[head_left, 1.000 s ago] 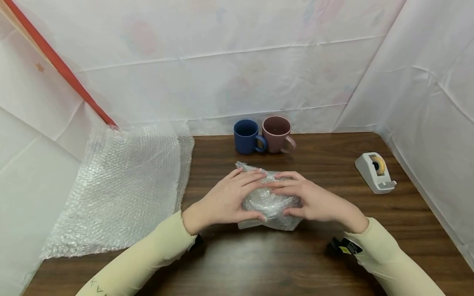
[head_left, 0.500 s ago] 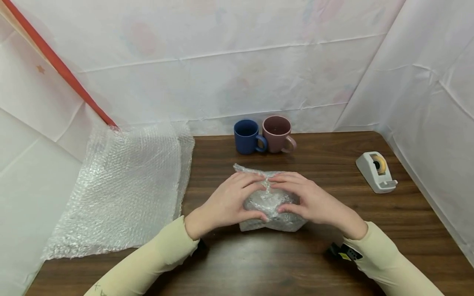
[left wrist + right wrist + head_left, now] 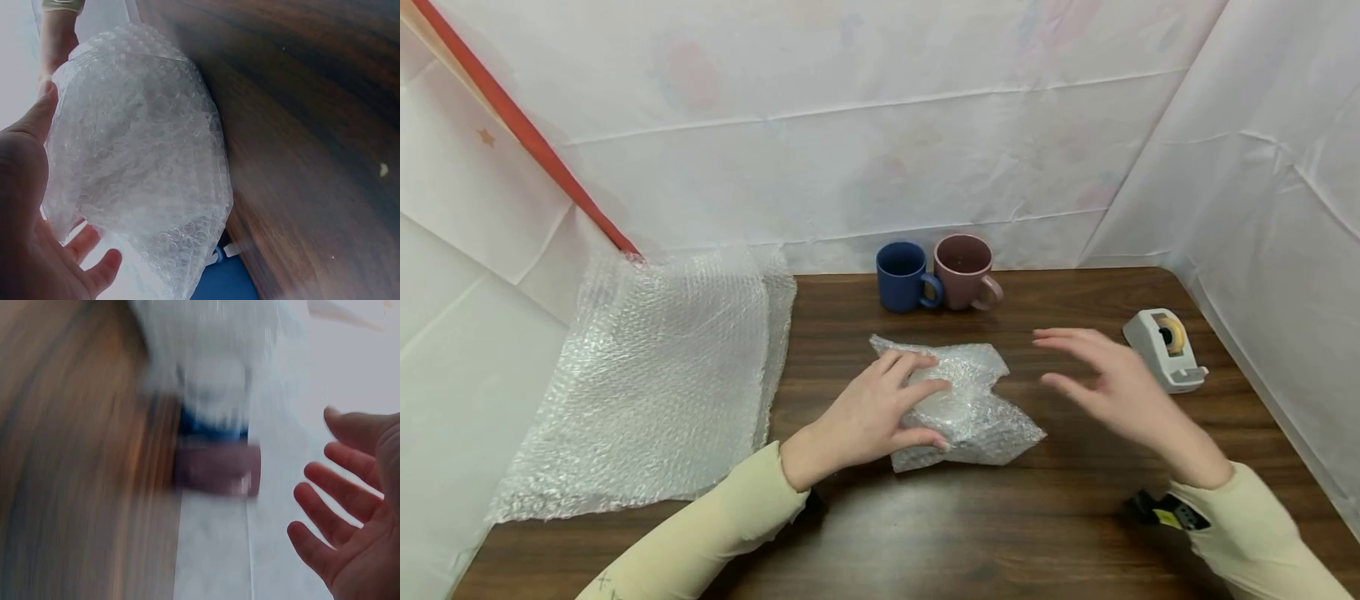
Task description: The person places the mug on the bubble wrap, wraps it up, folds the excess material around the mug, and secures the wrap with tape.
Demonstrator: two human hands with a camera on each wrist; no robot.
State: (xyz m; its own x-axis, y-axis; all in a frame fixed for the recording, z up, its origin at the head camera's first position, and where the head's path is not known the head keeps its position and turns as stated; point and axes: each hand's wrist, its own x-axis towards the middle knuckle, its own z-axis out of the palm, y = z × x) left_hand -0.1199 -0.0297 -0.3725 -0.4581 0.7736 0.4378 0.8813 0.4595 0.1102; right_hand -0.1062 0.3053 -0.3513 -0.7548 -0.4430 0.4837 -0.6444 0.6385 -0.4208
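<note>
A bubble-wrapped bundle (image 3: 966, 408) lies on the table in the middle of the head view; what is inside it cannot be seen. My left hand (image 3: 868, 408) holds it from the left, fingers curved over the top and thumb on the near side. The left wrist view shows the clear bubble wrap (image 3: 144, 144) close up, bulging beside the thumb. Off to the right, my right hand (image 3: 1116, 387) is in the air with nothing in it, its fingers spread and slightly bent. It is between the bundle and a white tape dispenser (image 3: 1165, 350) with a yellowish roll.
Behind the bundle a blue mug (image 3: 901, 279) and a dusty pink mug (image 3: 961, 273) stand side by side, handles to the right. Flat sheets of bubble wrap (image 3: 662, 383) cover the table's left side. White cloth (image 3: 820, 167) hangs behind the brown wooden table (image 3: 925, 542).
My right hand has let go of the bundle and moved right toward the tape dispenser. A loose corner of the wrap now sticks out to the right. My left hand stays on the bundle.
</note>
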